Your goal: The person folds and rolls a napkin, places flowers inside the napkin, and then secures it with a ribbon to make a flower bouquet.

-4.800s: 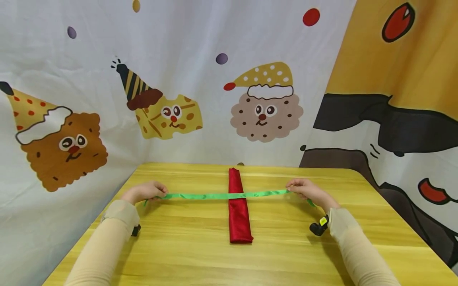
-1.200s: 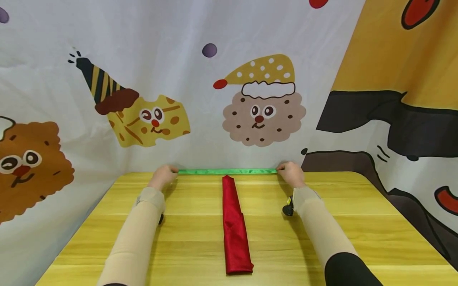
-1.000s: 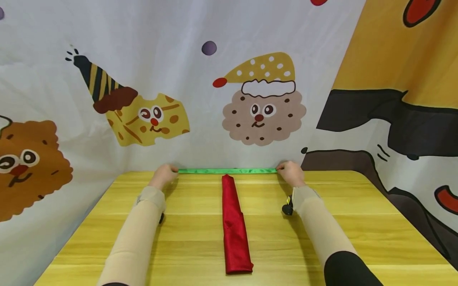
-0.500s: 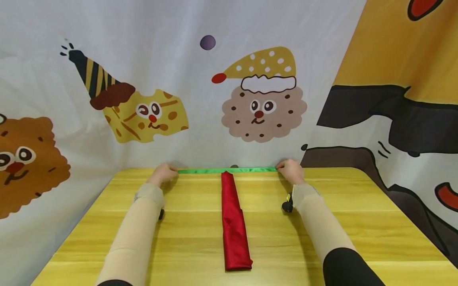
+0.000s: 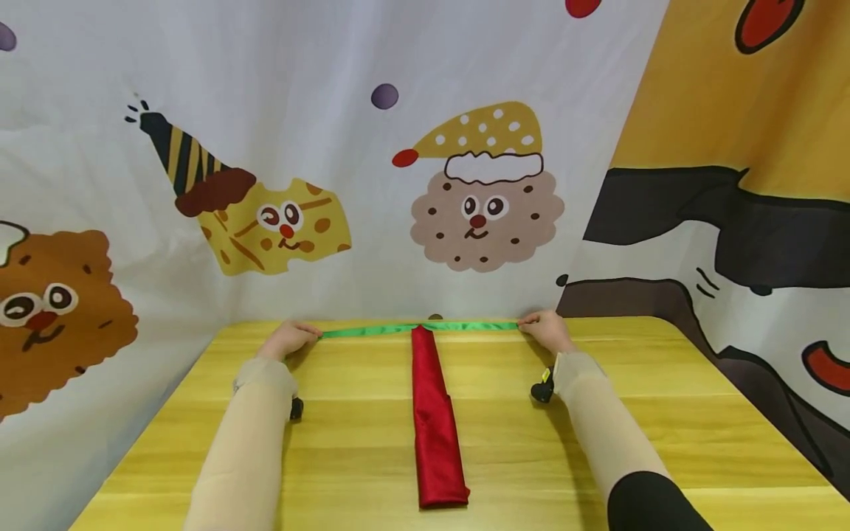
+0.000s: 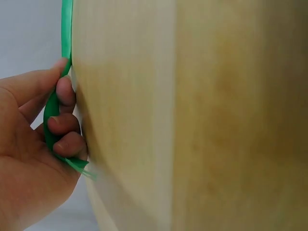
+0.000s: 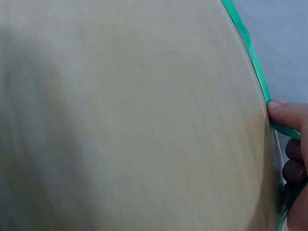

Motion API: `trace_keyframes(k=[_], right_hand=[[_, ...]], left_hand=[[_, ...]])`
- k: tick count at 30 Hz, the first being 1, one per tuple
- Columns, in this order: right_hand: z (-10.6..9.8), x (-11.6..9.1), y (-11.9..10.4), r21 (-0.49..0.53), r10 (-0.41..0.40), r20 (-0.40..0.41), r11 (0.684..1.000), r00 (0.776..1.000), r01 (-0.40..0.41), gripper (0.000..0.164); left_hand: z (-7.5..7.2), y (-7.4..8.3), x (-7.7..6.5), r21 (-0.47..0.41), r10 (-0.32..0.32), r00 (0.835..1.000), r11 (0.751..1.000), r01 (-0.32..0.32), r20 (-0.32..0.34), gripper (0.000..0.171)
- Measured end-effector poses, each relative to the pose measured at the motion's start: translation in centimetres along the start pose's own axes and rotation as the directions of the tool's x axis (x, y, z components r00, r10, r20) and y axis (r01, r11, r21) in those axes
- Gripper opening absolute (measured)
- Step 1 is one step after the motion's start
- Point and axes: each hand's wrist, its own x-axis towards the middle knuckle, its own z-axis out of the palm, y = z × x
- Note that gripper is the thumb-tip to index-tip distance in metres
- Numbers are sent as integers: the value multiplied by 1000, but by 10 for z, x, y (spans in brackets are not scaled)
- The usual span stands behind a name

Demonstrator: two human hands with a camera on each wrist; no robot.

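A green satin ribbon (image 5: 372, 330) stretches sideways along the far edge of the table, at the far tip of a folded red satin cloth (image 5: 438, 435). The left hand (image 5: 289, 339) pinches its left part between thumb and forefinger. In the left wrist view, the frayed ribbon tail (image 6: 77, 163) runs through the curled fingers of that hand (image 6: 43, 125). At the other side, the right hand (image 5: 547, 330) pinches the ribbon too. Its thumb (image 7: 284, 111) presses on the green strip in the right wrist view, with a tail hanging below. The cloth lies lengthwise, narrower at its far end.
The wooden table (image 5: 358, 457) has rounded far corners. A white curtain (image 5: 378, 243) with cartoon prints hangs right behind its far edge and along the left side. A black wrist camera (image 5: 542, 387) sits below the right wrist.
From across the cloth's middle, the ribbon went to the table's far edge, off the cloth. Just now both hands have drawn slightly nearer and farther apart, the ribbon's left side dipping.
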Motion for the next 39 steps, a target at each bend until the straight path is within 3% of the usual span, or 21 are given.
trace_keyframes(k=[4, 10, 15, 23, 28, 33, 39], right_hand=[[6, -1, -2, -37, 19, -9, 999, 1000, -20, 27], [12, -2, -12, -94, 86, -81, 991, 993, -94, 37], [16, -1, -25, -82, 119, -116, 988, 986, -129, 36], [22, 0, -41, -131, 114, -154, 982, 981, -135, 28], [23, 0, -47, -163, 105, -148, 978, 983, -129, 26], [25, 0, -39, -151, 80, -141, 983, 987, -101, 24], [27, 0, -16, -91, 40, -133, 994, 990, -52, 24]], left_hand=[[6, -2, -1, 3, 11, 1000, 1000, -11, -26, 33], [7, 1, -2, -18, -23, 999, 1000, 23, -34, 35], [2, 2, -4, -24, -40, 998, 999, 39, -50, 37], [-12, 2, -9, 48, -45, 996, 998, 49, -77, 36], [-15, -3, -12, 41, -45, 995, 998, 49, -88, 34], [-14, -5, -16, -12, -57, 996, 998, 57, -70, 31], [-10, -9, -20, -20, -27, 997, 999, 25, -70, 29]])
